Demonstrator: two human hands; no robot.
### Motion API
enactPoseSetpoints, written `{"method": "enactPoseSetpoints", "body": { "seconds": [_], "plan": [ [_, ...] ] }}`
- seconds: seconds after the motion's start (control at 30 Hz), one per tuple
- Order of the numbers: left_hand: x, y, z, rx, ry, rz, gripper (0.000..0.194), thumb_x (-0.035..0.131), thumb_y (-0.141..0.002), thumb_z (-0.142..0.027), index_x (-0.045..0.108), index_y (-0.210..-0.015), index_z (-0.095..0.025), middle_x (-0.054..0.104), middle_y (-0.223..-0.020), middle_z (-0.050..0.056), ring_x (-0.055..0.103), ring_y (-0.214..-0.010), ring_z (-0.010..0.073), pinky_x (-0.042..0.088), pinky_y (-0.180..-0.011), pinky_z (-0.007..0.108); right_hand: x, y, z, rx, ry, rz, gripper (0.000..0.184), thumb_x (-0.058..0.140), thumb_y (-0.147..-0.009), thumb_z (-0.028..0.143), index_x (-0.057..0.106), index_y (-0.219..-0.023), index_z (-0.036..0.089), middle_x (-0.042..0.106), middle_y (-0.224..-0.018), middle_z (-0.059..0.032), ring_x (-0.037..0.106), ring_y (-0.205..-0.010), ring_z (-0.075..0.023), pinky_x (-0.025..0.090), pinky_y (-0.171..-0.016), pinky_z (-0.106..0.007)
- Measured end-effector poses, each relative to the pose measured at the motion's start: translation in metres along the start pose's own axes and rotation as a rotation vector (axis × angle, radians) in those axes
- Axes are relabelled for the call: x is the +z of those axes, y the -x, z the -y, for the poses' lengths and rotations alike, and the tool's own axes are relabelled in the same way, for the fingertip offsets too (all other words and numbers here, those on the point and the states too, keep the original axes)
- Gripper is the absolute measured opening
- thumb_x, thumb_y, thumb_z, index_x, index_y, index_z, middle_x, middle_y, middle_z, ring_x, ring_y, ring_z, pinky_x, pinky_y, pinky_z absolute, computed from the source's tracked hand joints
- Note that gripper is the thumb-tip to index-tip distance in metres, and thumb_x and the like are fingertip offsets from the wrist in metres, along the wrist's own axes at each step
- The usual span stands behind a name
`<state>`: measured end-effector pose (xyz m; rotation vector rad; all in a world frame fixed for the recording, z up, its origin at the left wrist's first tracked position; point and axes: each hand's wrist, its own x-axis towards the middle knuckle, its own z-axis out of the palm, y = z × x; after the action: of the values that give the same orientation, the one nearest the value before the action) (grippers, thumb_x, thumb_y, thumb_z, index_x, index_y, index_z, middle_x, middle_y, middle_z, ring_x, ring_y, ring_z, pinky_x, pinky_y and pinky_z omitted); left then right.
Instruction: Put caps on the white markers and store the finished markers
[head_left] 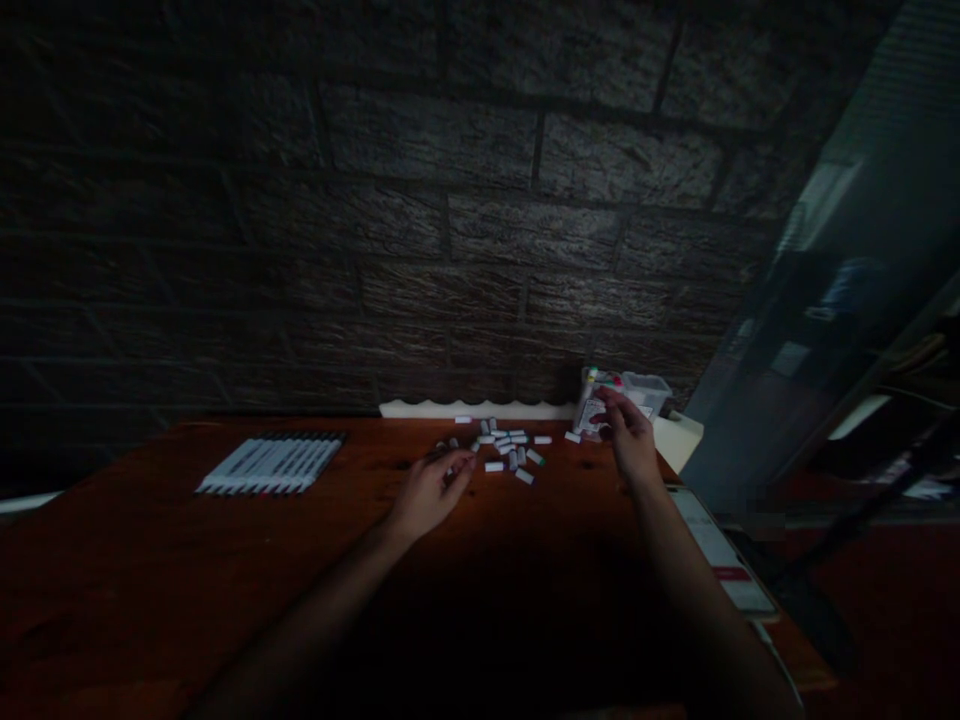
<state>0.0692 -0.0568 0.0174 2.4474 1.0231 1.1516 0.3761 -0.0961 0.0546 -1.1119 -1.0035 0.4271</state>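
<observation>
My left hand (435, 490) is at the left side of a loose pile of small white cylinders (513, 438), which look like marker caps with coloured ends. Its thumb and fingers are pinched together; whatever is between them is too small and dark to make out. My right hand (630, 432) is in front of a clear plastic container (588, 415) with a printed label. Its fingers are closed, and I cannot tell what they hold. A white marker with a yellow-green end (591, 376) stands up in the container, and a red end shows close to my right fingertips.
A neat row of white markers with dark ends (271, 464) lies on the wooden table (150, 560) at left. A second clear box (648, 388) and a pale box (678, 440) stand back right. A flat white package (721, 560) lies along the right edge. A stone wall (487, 240) rises behind.
</observation>
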Motion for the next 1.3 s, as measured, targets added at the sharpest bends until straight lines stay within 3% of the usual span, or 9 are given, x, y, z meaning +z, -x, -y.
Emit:
{"method": "enactPoseSetpoints", "body": {
  "seconds": [0.13,0.27,0.37,0.5,0.6,0.7,0.97,1.17,1.3],
  "plan": [
    [0.001,0.000,0.001,0.017,-0.010,0.002,0.023,0.051,-0.091,-0.033,0.066,-0.103,-0.021,0.070,-0.081,0.002,0.065,-0.071,0.0155,0.049,-0.066,0.026,0.011,0.007,-0.010,0.057,0.162,0.054,0.048,0.058,-0.077,0.059,0.069,-0.088,0.013,0.064,-0.067,-0.0031,0.047,-0.049,-0.0105,0.035,-0.044,-0.022],
    [-0.001,-0.002,0.000,-0.019,-0.062,0.012,0.024,0.050,-0.091,-0.034,0.066,-0.104,-0.022,0.071,-0.081,0.002,0.064,-0.068,0.0154,0.049,-0.066,0.026,0.023,0.020,-0.014,-0.054,0.380,0.220,0.047,0.053,-0.081,0.058,0.066,-0.067,0.015,0.059,-0.058,-0.0019,0.048,-0.051,-0.0127,0.035,-0.049,-0.026],
    [-0.012,-0.005,0.004,-0.098,-0.167,0.014,0.025,0.049,-0.091,-0.034,0.066,-0.105,-0.021,0.072,-0.089,0.004,0.067,-0.081,0.0183,0.049,-0.075,0.028,0.026,0.027,-0.017,-0.102,0.548,0.341,0.048,0.050,-0.083,0.058,0.068,-0.068,0.016,0.061,-0.057,-0.0026,0.050,-0.051,-0.0149,0.035,-0.051,-0.027],
    [-0.039,-0.009,0.031,-0.377,-0.517,-0.014,0.036,0.040,-0.094,-0.038,0.065,-0.113,-0.021,0.069,-0.106,0.010,0.064,-0.097,0.0236,0.049,-0.082,0.033,0.027,0.030,-0.023,-0.100,0.672,0.456,0.052,0.044,-0.084,0.060,0.069,-0.070,0.017,0.062,-0.056,-0.0031,0.053,-0.052,-0.0161,0.036,-0.051,-0.027],
    [-0.059,-0.006,0.057,-0.632,-0.757,0.042,0.037,0.039,-0.093,-0.036,0.067,-0.111,-0.019,0.066,-0.108,0.014,0.060,-0.104,0.0269,0.047,-0.086,0.036,0.028,0.032,-0.025,-0.099,0.700,0.493,0.053,0.043,-0.085,0.060,0.070,-0.072,0.017,0.065,-0.062,-0.0044,0.057,-0.056,-0.0169,0.038,-0.053,-0.027],
    [-0.069,-0.002,0.074,-0.743,-0.827,0.063,0.035,0.044,-0.089,-0.029,0.068,-0.108,-0.012,0.062,-0.113,0.021,0.054,-0.113,0.0333,0.043,-0.091,0.043,0.029,0.033,-0.023,-0.117,0.714,0.484,0.053,0.042,-0.086,0.060,0.071,-0.073,0.017,0.066,-0.064,-0.0045,0.058,-0.058,-0.0173,0.038,-0.054,-0.026],
    [-0.068,-0.001,0.080,-0.774,-0.859,0.074,0.038,0.043,-0.088,-0.026,0.063,-0.115,-0.008,0.053,-0.127,0.024,0.045,-0.122,0.0369,0.042,-0.092,0.044,0.028,0.033,-0.021,-0.117,0.731,0.488,0.052,0.041,-0.088,0.058,0.071,-0.075,0.018,0.067,-0.063,-0.0036,0.060,-0.057,-0.0170,0.039,-0.054,-0.026],
    [-0.069,-0.002,0.076,-0.772,-0.827,0.139,0.035,0.040,-0.087,-0.015,0.067,-0.109,-0.010,0.061,-0.114,0.022,0.055,-0.109,0.0318,0.046,-0.085,0.038,0.030,0.034,-0.019,-0.120,0.707,0.504,0.050,0.042,-0.088,0.056,0.069,-0.073,0.018,0.067,-0.063,-0.0049,0.059,-0.057,-0.0175,0.040,-0.054,-0.027],
    [-0.073,-0.004,0.069,-0.743,-0.861,0.055,0.038,0.037,-0.090,-0.023,0.066,-0.111,-0.010,0.055,-0.123,0.023,0.046,-0.120,0.0363,0.042,-0.093,0.045,0.031,0.034,-0.018,-0.120,0.706,0.497,0.053,0.041,-0.088,0.058,0.068,-0.069,0.017,0.064,-0.058,-0.0039,0.055,-0.053,-0.0156,0.038,-0.052,-0.026]
  ]
}}
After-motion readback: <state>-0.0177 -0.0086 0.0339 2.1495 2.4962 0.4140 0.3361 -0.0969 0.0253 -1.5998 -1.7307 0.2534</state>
